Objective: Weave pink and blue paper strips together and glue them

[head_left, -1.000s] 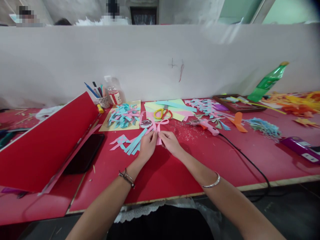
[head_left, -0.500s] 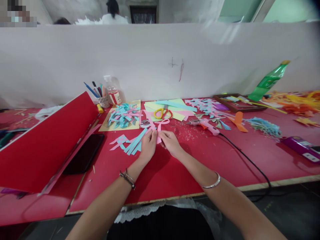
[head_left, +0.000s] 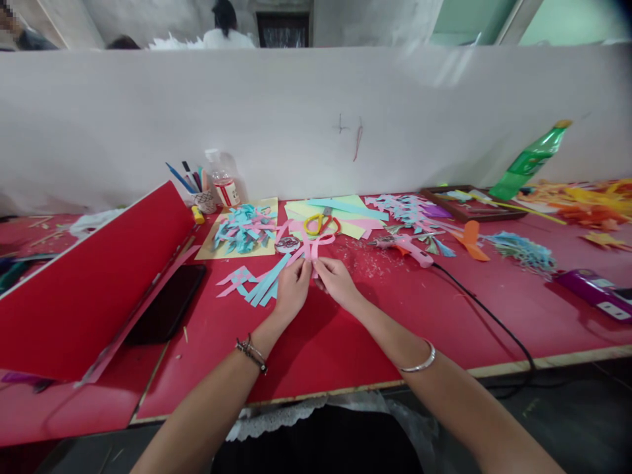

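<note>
Red tabletop (head_left: 326,359) against a glare-streaked pale partition (head_left: 276,112), grey wall (head_left: 162,20) beyond, dark framed opening (head_left: 283,30), greenish panels (head_left: 467,21) upper right, dark floor (head_left: 587,408)

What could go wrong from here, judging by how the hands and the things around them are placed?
The left hand and right hand pinch pink paper strips; uneven pulling might crease or tear them. Light-blue paper strips lie beside the left hand, so a sideways move could disturb them. The glue gun has a black cord running over the table edge; snagging it might drag the gun.
</note>
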{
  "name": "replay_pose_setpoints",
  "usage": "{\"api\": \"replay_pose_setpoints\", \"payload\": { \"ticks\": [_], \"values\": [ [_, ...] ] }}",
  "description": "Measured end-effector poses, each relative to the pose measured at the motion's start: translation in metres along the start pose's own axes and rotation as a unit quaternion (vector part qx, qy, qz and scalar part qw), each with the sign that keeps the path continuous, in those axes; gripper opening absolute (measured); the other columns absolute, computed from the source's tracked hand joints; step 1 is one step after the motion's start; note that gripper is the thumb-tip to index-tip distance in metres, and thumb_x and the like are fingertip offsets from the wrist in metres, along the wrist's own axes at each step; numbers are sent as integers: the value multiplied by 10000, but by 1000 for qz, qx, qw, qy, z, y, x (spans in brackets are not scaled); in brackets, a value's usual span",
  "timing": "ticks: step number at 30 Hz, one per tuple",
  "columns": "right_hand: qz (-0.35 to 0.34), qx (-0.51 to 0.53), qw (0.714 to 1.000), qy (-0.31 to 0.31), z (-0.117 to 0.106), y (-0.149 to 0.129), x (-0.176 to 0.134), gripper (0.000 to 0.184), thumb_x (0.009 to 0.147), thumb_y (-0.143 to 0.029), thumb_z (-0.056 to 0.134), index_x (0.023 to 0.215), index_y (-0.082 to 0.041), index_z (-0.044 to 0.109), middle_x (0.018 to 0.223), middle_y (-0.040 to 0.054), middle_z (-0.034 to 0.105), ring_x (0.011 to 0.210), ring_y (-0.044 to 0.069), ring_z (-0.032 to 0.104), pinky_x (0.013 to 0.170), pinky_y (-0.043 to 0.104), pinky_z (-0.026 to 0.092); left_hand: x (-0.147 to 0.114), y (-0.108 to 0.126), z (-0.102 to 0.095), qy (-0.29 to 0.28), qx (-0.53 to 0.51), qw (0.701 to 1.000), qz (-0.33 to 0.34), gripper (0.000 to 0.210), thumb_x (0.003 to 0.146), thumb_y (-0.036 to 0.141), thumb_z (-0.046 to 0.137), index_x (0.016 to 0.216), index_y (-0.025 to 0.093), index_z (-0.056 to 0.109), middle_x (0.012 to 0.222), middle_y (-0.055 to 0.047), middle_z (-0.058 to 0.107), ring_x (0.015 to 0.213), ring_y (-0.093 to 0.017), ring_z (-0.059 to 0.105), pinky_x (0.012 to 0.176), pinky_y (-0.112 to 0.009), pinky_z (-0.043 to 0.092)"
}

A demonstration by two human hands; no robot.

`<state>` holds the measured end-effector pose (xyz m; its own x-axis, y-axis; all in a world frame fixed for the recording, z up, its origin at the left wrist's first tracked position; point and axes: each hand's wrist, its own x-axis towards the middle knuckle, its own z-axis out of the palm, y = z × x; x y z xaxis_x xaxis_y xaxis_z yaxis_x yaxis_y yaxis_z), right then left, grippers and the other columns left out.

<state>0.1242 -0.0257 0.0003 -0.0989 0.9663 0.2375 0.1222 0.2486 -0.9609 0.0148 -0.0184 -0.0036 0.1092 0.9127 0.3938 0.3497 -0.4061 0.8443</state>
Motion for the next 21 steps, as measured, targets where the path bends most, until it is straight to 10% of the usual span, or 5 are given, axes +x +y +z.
{"api": "replay_pose_setpoints", "payload": {
  "ticks": [21],
  "values": [
    [2,94,995,17,7,1,-3,315,780,-374,402,534,-181,371,386,-79,338,351,42,284,370,180,227,-4,8,12,4,-299,946,-128,294,767,388,430,573,175,370,459,68,365,385,-45,359,379,-168,279]
  ]
}}
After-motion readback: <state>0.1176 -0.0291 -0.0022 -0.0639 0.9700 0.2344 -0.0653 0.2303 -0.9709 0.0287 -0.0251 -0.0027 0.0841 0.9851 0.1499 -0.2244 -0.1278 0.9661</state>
